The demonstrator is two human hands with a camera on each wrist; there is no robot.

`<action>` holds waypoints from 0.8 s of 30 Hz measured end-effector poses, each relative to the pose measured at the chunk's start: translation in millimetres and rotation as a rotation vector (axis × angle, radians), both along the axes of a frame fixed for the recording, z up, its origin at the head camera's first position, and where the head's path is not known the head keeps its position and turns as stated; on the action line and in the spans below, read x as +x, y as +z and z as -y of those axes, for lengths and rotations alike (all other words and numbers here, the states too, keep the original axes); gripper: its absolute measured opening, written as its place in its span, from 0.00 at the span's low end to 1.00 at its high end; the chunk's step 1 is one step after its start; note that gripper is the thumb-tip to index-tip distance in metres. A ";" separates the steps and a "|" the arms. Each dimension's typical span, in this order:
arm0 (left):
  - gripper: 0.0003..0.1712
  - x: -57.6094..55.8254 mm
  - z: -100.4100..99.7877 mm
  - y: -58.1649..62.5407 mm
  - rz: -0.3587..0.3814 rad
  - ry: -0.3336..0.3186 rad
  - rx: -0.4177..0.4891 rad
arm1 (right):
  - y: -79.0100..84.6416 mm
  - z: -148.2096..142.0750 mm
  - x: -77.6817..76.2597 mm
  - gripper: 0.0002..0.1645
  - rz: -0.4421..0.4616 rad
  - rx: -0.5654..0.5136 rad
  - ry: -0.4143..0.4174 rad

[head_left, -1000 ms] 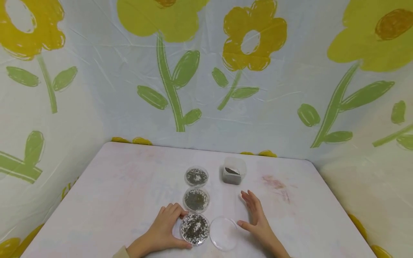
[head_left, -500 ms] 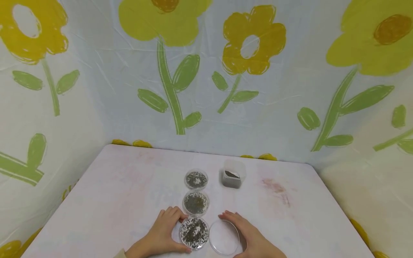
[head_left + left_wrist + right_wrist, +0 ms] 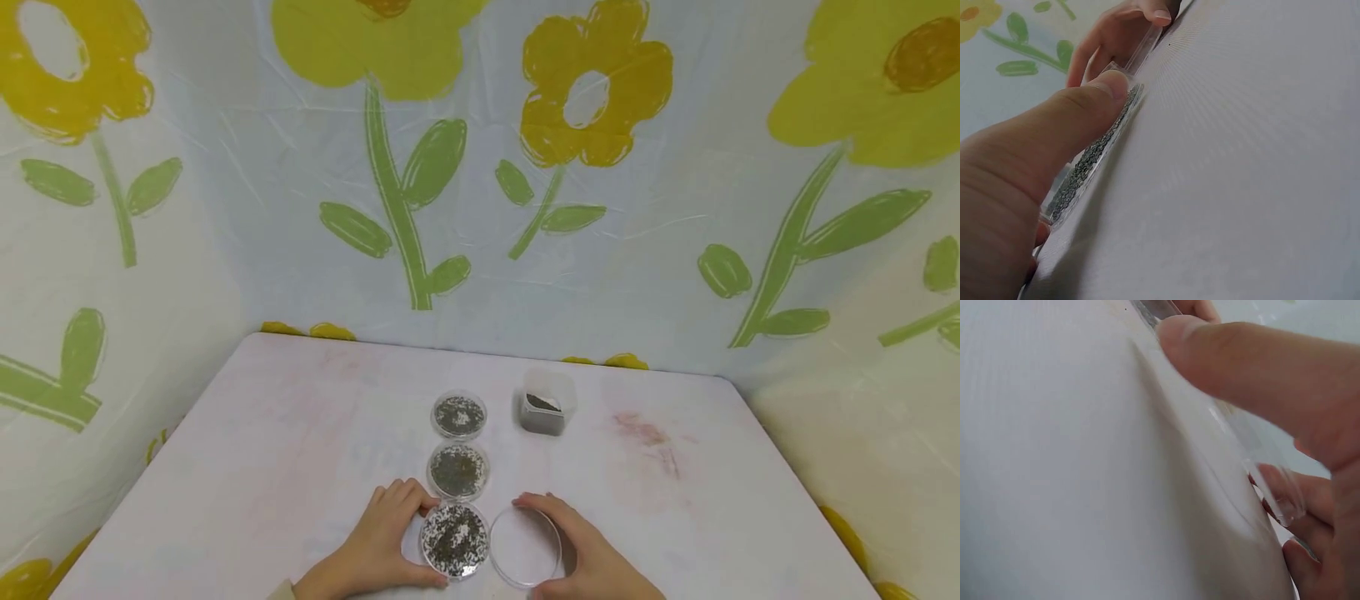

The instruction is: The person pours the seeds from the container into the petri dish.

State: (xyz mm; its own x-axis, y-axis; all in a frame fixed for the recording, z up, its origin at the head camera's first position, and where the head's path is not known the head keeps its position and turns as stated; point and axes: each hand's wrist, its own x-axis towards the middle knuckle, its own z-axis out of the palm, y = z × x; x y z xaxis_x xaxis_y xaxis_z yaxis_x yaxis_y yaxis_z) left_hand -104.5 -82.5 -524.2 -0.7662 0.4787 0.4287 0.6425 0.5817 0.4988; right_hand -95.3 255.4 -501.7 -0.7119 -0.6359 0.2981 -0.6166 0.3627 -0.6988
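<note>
My left hand [image 3: 382,537] grips the nearest petri dish [image 3: 454,540] at its left side, thumb at the near rim and fingers at the far rim. Dark soil-like grains mixed with white bits fill this dish. Just right of it is a clear, shallow round lid [image 3: 525,550], its rim held between the thumb and fingers of my right hand [image 3: 588,554]. In the right wrist view the thumb [image 3: 1229,359] lies along the edge of the clear plastic, with a shadow beneath. Dish and lid stand side by side, their rims nearly meeting.
Two more petri dishes, a middle one [image 3: 457,471] and a far one [image 3: 459,415], line up beyond the held dish, with similar grains in them. A translucent square tub [image 3: 543,421] of dark grains stands at the back right. The pale table [image 3: 300,433] meets a flowered cloth [image 3: 480,283] behind.
My right hand has come in from the upper right and closed round the lid's right side. The left hand keeps its grip on the dish.
</note>
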 end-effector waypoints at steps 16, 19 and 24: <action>0.47 -3.7 0.8 -0.9 -0.003 0.001 0.010 | -1.4 22.8 -2.6 0.62 -0.123 -0.314 -0.010; 0.47 -2.8 0.7 -1.7 -0.013 -0.001 0.009 | -8.4 26.4 -4.2 0.63 -0.125 -0.396 -0.001; 0.47 -1.2 0.3 -2.9 -0.018 0.004 0.005 | -9.7 39.9 -1.7 0.64 -0.102 -0.496 -0.031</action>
State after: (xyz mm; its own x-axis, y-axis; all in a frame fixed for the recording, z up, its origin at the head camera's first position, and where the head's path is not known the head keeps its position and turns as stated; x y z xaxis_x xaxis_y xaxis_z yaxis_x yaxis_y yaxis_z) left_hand -105.7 -82.9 -527.0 -0.7606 0.4733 0.4445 0.6487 0.5821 0.4902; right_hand -97.0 215.5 -511.4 -0.6800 -0.3790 0.6276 -0.6846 0.0218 -0.7286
